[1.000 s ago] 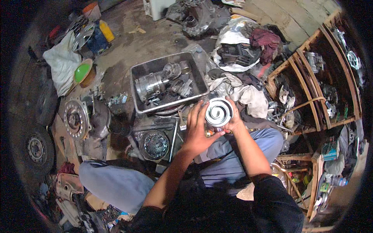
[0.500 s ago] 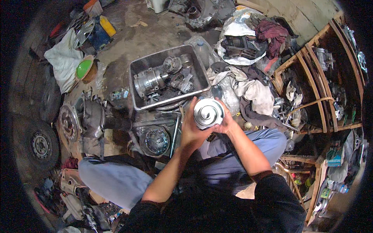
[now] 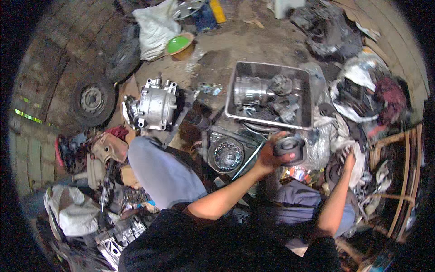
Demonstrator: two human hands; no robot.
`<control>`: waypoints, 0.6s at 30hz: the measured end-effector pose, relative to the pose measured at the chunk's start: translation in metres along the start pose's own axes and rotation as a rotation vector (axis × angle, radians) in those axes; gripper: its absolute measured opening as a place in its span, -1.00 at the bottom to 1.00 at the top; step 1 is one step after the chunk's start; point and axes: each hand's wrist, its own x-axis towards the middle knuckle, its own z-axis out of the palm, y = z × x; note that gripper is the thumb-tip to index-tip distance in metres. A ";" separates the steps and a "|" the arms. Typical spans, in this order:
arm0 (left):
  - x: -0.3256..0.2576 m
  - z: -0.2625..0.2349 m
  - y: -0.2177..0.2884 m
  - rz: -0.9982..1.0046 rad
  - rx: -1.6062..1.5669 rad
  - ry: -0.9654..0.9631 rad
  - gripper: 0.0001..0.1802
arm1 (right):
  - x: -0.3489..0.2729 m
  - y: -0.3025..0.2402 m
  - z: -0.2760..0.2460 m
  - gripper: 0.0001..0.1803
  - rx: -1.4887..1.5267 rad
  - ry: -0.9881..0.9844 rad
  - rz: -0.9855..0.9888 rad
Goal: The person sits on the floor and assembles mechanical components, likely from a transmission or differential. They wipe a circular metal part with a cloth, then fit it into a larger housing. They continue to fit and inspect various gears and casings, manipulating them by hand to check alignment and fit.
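Note:
A round metal scroll part point(image 3: 297, 146), with a ringed face, is gripped by my left hand point(image 3: 271, 153). It is over my lap, just below the near edge of a grey metal tub point(image 3: 230, 102). Off to the right, my right hand point(image 3: 349, 158) touches a pale rag point(image 3: 358, 168) in a heap of cloths. Its fingers blend into the folds, so their grip is unclear. Inside the tub are a cylindrical metal housing point(image 3: 249, 90) and several smaller metal parts. A round pan point(image 3: 226, 155) of dark, shiny liquid sits left of my left wrist.
A large silver housing point(image 3: 157, 108) stands left of the tub. Farther left are a wheel with its tyre point(image 3: 92, 99) and a green bowl point(image 3: 177, 44). Dirty engine parts point(image 3: 326, 29) and a stuffed white sack point(image 3: 355, 75) lie at far right, above a wooden rack point(image 3: 405, 181).
My right hand has left the scroll part and moved right to the rags. My left hand holds the part alone, tilted away. The view has turned, shifting the scene rightward.

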 end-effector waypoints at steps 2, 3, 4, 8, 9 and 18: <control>0.000 -0.002 -0.003 -0.011 0.020 -0.027 0.01 | 0.047 0.036 -0.023 -0.37 -0.421 0.103 0.017; 0.001 -0.005 -0.006 -0.024 0.011 -0.011 0.01 | 0.063 0.057 -0.026 -0.31 -0.620 0.108 -0.125; -0.004 -0.012 -0.006 -0.043 -0.013 -0.008 0.02 | 0.071 0.068 -0.025 -0.25 -0.835 0.213 -0.211; -0.010 -0.025 0.002 -0.030 -0.150 0.011 0.00 | 0.059 0.061 -0.010 -0.09 -1.294 0.481 -0.157; -0.015 -0.028 0.006 0.003 -0.166 0.016 -0.02 | 0.046 0.050 -0.009 -0.01 -1.403 0.348 -0.122; -0.029 -0.044 0.013 -0.030 0.083 0.097 -0.07 | 0.001 0.030 -0.019 -0.41 -1.257 0.429 -0.187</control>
